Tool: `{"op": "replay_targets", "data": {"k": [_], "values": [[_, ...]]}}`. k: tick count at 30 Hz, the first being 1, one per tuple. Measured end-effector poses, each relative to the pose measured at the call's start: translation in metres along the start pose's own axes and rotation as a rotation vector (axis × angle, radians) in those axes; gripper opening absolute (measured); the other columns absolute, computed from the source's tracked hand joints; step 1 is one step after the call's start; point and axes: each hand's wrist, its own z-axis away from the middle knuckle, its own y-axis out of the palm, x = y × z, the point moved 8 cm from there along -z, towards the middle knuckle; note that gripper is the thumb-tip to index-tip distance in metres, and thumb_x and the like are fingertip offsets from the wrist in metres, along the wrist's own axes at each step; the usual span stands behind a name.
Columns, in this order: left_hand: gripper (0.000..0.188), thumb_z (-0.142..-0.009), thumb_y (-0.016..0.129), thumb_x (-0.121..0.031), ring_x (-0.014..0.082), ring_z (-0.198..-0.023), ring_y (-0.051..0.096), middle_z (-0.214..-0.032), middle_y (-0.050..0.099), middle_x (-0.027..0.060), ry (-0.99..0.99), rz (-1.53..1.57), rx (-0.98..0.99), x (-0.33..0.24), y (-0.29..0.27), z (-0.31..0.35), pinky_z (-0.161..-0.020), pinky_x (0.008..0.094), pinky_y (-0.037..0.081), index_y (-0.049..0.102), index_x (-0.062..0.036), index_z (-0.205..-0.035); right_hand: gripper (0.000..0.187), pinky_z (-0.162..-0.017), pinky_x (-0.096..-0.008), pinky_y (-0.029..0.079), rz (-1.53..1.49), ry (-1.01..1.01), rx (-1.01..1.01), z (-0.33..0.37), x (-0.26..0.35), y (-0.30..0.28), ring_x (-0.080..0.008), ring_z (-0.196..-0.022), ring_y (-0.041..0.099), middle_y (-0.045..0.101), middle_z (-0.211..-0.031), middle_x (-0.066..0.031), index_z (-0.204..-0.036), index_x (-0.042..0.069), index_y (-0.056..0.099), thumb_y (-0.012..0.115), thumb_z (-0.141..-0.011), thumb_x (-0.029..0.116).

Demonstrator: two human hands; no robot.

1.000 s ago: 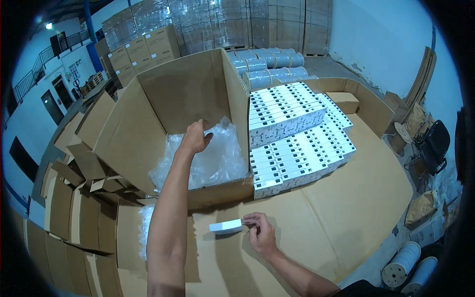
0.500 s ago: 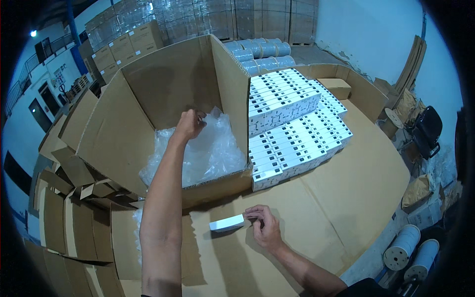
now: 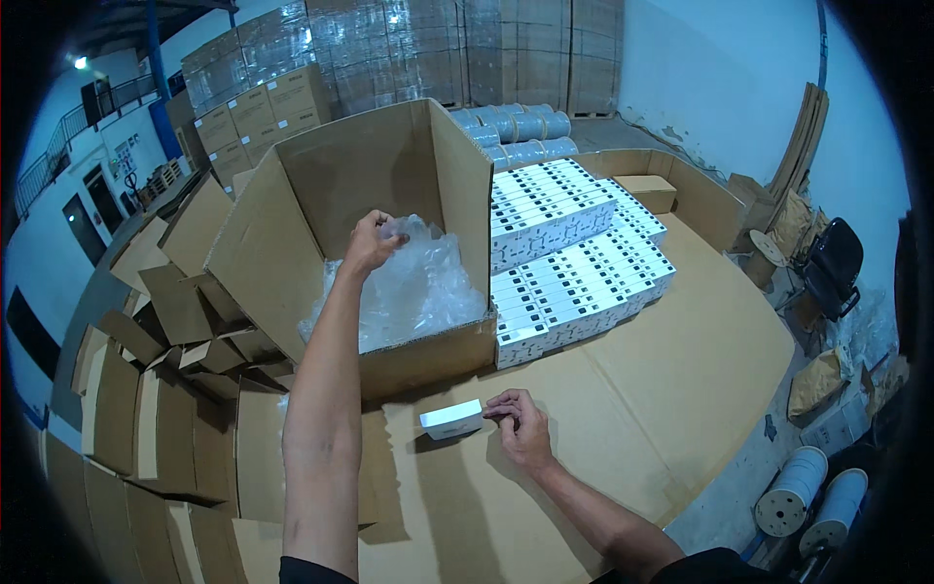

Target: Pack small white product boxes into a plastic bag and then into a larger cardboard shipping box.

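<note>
My left hand (image 3: 373,243) reaches into a large open cardboard box (image 3: 428,352), its fingers closed on clear plastic bags (image 3: 413,292) heaped inside. Lower down, over a cardboard-covered surface (image 3: 603,419), my right hand (image 3: 525,433) pinches the right end of a small white carton (image 3: 451,419). The carton is held with its long side across me. Right of the big box stand stacked rows of white cartons (image 3: 574,282) with dark square marks on top, one block higher than the rest.
Opened cardboard boxes (image 3: 185,409) crowd the left side. A small brown box (image 3: 646,193) sits at the far end of the surface. Beyond the right edge are a black chair (image 3: 835,258) and cable spools (image 3: 793,492). Wrapped spools (image 3: 525,127) and pallets of boxes stand behind.
The view has shifted a little, so the large box appears farther right. Plastic bunches up higher beside my left hand. My right hand still holds the small carton, tilted slightly more toward me.
</note>
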Motion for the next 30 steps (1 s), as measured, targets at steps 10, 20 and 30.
{"op": "replay_targets", "data": {"k": [10,20,30], "values": [[0.017,-0.09,0.075,-0.014,0.0093,-0.072,0.061,-0.083,0.07,0.0015,-0.014,0.222,-0.151,-0.06,-0.033,0.03,-0.066,0.0265,0.05,0.073,-0.0017,-0.102,0.026,-0.081,-0.0359,0.059,-0.011,-0.009,-0.002,0.002,-0.003,-0.003,-0.0241,-0.092,0.075,0.069,-0.097,-0.0165,-0.109,-0.005,0.052,0.039,-0.087,-0.01],[0.021,-0.097,0.071,-0.018,0.0073,-0.077,0.06,-0.089,0.069,-0.0001,0.052,0.529,-0.229,-0.191,-0.047,0.179,-0.071,0.024,0.048,0.071,-0.0021,-0.11,0.03,-0.081,-0.0359,0.06,-0.12,-0.054,-0.202,-0.001,-0.02,-0.019,-0.0234,-0.089,0.073,0.068,-0.096,-0.0155,-0.111,-0.004,0.051,0.037,-0.086,-0.012],[0.026,-0.088,0.078,-0.004,0.0072,-0.079,0.06,-0.092,0.062,0.0008,-0.213,0.649,-0.06,-0.138,0.037,0.39,-0.065,0.0224,0.05,0.059,-0.0018,-0.106,0.016,-0.066,-0.0241,0.05,-0.51,0.191,-0.071,0.034,-0.02,-0.044,-0.0106,-0.079,0.064,0.065,-0.097,-0.0067,-0.109,0.002,0.06,0.053,-0.101,0.014]]}}
